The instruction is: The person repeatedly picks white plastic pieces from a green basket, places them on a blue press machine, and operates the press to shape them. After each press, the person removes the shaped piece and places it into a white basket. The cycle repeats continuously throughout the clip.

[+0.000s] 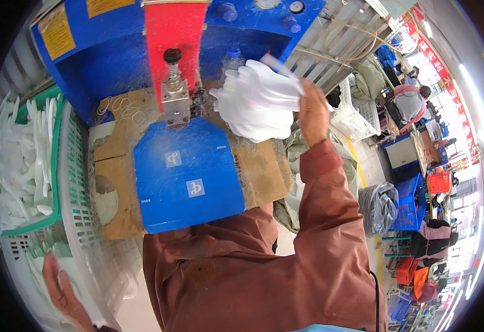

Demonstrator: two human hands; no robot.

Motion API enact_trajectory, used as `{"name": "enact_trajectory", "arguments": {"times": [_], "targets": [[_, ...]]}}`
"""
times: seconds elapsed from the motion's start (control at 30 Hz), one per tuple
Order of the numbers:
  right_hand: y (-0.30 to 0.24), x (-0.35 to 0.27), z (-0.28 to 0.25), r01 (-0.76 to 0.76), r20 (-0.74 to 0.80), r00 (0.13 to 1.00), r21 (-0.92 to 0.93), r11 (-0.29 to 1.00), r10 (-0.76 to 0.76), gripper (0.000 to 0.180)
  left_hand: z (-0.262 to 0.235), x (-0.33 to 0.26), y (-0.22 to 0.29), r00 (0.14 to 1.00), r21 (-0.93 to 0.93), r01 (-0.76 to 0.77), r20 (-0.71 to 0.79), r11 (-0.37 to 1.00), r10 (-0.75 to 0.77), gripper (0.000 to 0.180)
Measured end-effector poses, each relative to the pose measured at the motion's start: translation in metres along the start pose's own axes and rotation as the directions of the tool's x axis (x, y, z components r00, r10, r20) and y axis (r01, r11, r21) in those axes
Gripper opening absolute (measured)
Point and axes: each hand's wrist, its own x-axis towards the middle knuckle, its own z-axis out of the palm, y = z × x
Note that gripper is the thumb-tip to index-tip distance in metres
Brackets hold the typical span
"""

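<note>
My right hand (314, 113) is at the right edge of a stack of white insole-shaped pieces (256, 102), its fingers closed on one thin white piece (282, 71), blurred and tilted up above the stack. Low on the left, my left hand (65, 290) is over a white plastic basket (78, 232), fingers stretched and thumb apart, with nothing visible in it. Pale pieces (45, 254) lie in that basket just beyond the fingertips. Between my hands a blue cardboard sheet (214, 177) lies under the metal head (175, 102) of a blue and red machine.
A green basket (59, 160) heaped with white strips (23, 160) stands at the left. Brown cardboard (267, 171) covers the machine table, and a clear bottle (232, 60) stands behind the stack. Farther right are a white crate (358, 119), a grey bag (377, 207) and people at work.
</note>
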Motion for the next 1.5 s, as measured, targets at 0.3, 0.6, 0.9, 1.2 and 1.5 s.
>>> {"name": "enact_trajectory", "arguments": {"times": [0.3, 0.6, 0.9, 1.2, 1.5], "targets": [[-0.164, -0.119, -0.058, 0.200, 0.157, 0.958, 0.242, 0.950, -0.241, 0.049, 0.215, -0.002, 0.179, 0.543, -0.589, 0.763, 0.808, 0.266, 0.229, 0.072], [-0.169, -0.139, -0.041, 0.070, 0.441, 0.847, 0.461, 0.885, -0.297, 0.048, 0.230, 0.021, 0.131, 0.700, -0.673, 0.674, 0.714, 0.305, 0.030, 0.035], [-0.144, -0.127, 0.012, -0.889, 0.866, 0.444, 0.458, -0.006, 0.229, 0.065, 0.187, 0.043, 0.093, 0.717, -0.646, 0.633, 0.697, 0.427, -0.010, 0.039], [-0.187, -0.116, 0.038, -0.805, 0.859, 0.445, 0.507, -0.308, 0.254, 0.059, 0.155, 0.061, 0.079, 0.805, -0.648, 0.509, 0.592, 0.566, -0.047, 0.044], [-0.203, -0.106, 0.045, -0.862, 0.872, 0.475, 0.488, -0.136, 0.122, 0.052, 0.131, 0.075, 0.065, 0.796, -0.550, 0.493, 0.598, 0.674, -0.093, 0.054]]}}
